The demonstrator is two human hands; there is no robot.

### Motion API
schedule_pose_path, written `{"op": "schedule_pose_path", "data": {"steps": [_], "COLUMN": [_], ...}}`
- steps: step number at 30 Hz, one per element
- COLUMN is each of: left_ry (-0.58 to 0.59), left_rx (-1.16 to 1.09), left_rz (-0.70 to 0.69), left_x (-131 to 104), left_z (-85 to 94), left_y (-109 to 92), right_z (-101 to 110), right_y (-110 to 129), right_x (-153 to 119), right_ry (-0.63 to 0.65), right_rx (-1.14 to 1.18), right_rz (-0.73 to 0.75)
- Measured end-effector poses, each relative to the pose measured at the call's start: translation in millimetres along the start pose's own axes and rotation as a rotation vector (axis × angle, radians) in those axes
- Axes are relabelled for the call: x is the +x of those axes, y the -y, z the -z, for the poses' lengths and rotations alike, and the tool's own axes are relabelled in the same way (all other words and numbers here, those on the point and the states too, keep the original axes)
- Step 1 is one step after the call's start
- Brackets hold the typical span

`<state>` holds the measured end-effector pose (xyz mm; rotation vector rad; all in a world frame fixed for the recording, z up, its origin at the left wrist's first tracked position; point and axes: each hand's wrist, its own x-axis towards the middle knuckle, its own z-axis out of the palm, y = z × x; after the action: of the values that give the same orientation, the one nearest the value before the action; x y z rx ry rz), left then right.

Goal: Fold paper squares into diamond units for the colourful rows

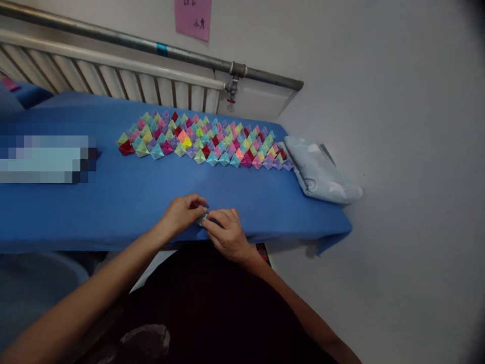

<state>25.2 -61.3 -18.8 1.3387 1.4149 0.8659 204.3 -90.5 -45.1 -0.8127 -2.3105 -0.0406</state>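
My left hand [185,212] and my right hand [226,232] meet near the front edge of the blue-covered table [125,207]. Between their fingertips is a small light-blue piece of paper [202,219], mostly hidden by the fingers. Both hands pinch it, thumbs and forefingers pressed close together. Beyond the hands, several rows of small folded paper shapes [199,155] in red, pink, green, yellow, blue and purple stand side by side on the cloth.
A folded grey-blue patterned cloth [326,174] lies at the table's right end. A pixelated light item [41,159] is at the left. Behind the table are a radiator [113,81] and a pipe [129,43]. A pink note [193,17] hangs on the wall.
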Motion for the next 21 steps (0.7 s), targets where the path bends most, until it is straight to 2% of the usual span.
{"op": "schedule_pose_path", "data": {"steps": [2, 4, 6, 8, 12, 17, 21], "left_ry": [-0.076, -0.119, -0.09, -0.055, -0.038, -0.003, -0.025], "left_rx": [0.143, 0.395, 0.605, 0.713, 0.79, 0.825, 0.859], "left_rz": [-0.162, -0.459, -0.702, -0.817, -0.892, -0.87, -0.875], "left_x": [-7.6, -19.3, -31.4, -40.4, -45.5, -46.6, -48.9], "left_z": [3.0, 6.4, 8.6, 9.3, 10.0, 13.8, 14.9], "left_y": [4.8, 11.5, 19.3, 26.7, 38.5, 48.1, 50.4], "right_z": [-2.6, -4.6, -5.5, -5.1, -1.3, 2.6, 2.8], "right_y": [-0.4, -0.8, -1.0, -1.0, -1.0, -1.4, -0.6], "right_x": [-3.0, -6.0, -8.8, -11.1, -12.9, -9.5, -7.3], "right_ry": [0.046, 0.096, 0.126, 0.145, 0.201, 0.174, 0.193], "right_rx": [-0.016, -0.014, -0.012, -0.011, 0.044, 0.189, 0.174], "right_rz": [0.002, 0.004, -0.002, -0.008, -0.051, -0.224, -0.233]}}
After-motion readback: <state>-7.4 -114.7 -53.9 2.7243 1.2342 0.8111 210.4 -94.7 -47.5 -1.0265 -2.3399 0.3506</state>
